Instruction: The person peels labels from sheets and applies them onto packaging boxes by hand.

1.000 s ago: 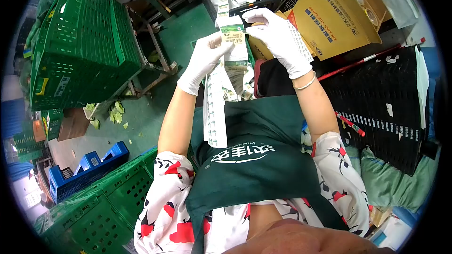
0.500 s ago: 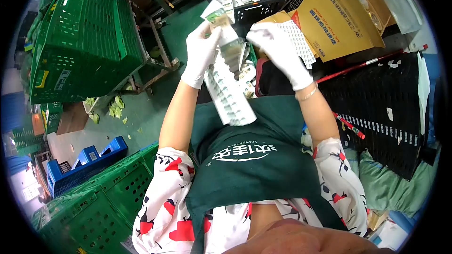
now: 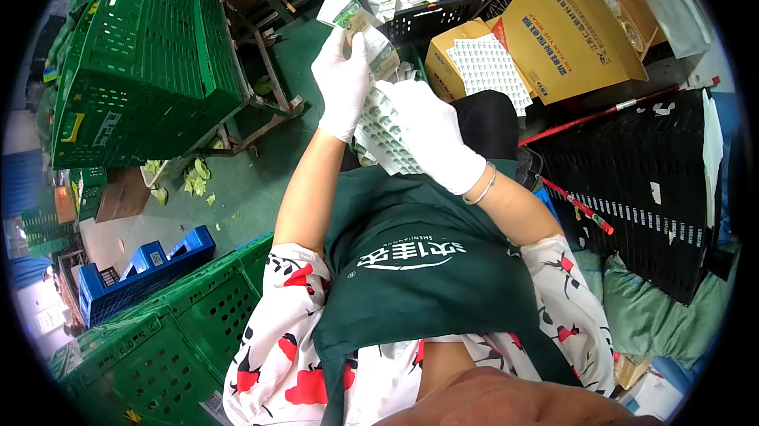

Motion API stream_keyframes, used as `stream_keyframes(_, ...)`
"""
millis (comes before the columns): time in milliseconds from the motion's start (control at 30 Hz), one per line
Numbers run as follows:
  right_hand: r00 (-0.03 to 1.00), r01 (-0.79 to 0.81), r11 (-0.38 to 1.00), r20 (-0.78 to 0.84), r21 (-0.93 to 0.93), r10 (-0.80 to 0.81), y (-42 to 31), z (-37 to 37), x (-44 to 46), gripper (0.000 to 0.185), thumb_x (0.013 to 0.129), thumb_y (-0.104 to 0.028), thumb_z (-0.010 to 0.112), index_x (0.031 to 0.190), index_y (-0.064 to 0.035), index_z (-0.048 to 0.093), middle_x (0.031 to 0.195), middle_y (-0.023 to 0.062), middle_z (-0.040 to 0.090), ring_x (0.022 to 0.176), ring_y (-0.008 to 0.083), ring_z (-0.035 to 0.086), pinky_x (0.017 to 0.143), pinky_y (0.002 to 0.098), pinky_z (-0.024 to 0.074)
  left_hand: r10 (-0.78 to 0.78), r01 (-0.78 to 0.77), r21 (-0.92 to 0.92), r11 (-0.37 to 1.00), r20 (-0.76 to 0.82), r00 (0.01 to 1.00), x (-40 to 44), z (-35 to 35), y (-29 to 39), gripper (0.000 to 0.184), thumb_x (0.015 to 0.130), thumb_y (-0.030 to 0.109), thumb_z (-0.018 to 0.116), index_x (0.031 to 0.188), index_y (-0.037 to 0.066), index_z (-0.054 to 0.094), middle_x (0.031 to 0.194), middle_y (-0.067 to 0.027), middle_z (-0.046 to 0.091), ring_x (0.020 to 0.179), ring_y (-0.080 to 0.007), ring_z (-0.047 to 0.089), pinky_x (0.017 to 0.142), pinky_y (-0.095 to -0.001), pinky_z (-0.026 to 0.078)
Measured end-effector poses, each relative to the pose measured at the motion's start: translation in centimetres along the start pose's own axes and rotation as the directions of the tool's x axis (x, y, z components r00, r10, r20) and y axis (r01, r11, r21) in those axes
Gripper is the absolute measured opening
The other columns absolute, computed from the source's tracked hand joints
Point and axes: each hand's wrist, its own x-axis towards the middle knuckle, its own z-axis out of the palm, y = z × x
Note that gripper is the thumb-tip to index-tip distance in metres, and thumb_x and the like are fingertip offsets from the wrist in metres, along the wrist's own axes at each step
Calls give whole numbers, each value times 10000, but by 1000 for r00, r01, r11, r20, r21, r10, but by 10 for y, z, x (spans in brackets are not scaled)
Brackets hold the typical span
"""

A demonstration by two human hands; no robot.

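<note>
My white-gloved left hand is closed, with thumb and fingers gripping a white-and-green printed paper strip that rises and curls past the fingertips. Below it, a sheet of small green-printed stickers hangs between both hands and reaches the apron. My gloved right hand lies over the sheet's right side, its fingers pinched at the upper edge close to my left hand. Whether a single sticker is between those fingers is hidden. Another sticker sheet rests at an open cardboard box, to the right.
A black crate of white-and-green printed pieces stands ahead. A yellow-brown carton is at upper right, black stacked crates at right. Green crates stand at left, blue crates below them. Leaf scraps lie on the floor.
My right hand has moved left and down from beside the cardboard box onto the sticker sheet. My left hand stays close to its place; the printed strip has shifted up and left.
</note>
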Motion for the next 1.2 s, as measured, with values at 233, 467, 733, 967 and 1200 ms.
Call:
stream_keyframes(233, 991, 116, 983, -78, 139, -106, -18, -14, -16, 456, 835, -53, 657, 1284, -35, 574, 1097, 85, 622, 869, 171, 616, 739, 299, 541, -146, 154, -111, 982, 74, 987, 9, 6, -33, 222, 902, 132, 639, 1071, -10, 665, 828, -110, 703, 729, -109, 647, 679, -276, 509)
stream_keyframes(467, 871, -487, 651, 276, 582, 406, 62, -63, 44, 406, 941, -396, 630, 775, -27, 658, 683, -20, 552, 668, 52, 484, 598, 229, 385, -122, 533, -410, 740, 697, 706, 13, -21, -24, 390, 909, 54, 654, 1279, -51, 589, 1168, -70, 676, 1017, -103, 622, 917, -255, 485)
stream_keyframes(733, 871, -415, 652, 484, 635, 83, 80, -27, 62, 416, 939, -389, 621, 820, -2, 716, 605, -8, 575, 538, 60, 477, 512, 229, 375, -219, 646, -349, 679, 744, 631, 9, -21, -13, 332, 911, 184, 695, 1175, -15, 656, 941, 24, 661, 740, -14, 524, 641, -169, 415)
stream_keyframes(967, 879, -476, 665, 330, 576, 344, 73, -46, 46, 375, 972, -385, 580, 923, -38, 713, 737, 16, 644, 612, 61, 538, 582, 229, 432, -197, 563, -427, 707, 646, 737, 13, -9, -26, 323, 909, 123, 691, 1189, -33, 649, 1068, -51, 692, 903, -79, 609, 811, -235, 490)
stream_keyframes(1200, 902, -362, 633, 88, 684, 422, 62, -24, 63, 246, 902, -251, 701, 997, -24, 683, 713, -29, 580, 601, 21, 491, 569, 193, 402, -132, 496, -370, 786, 683, 718, 3, -2, -8, 339, 904, 75, 660, 1224, -36, 634, 1112, -56, 691, 964, -84, 605, 894, -249, 486)
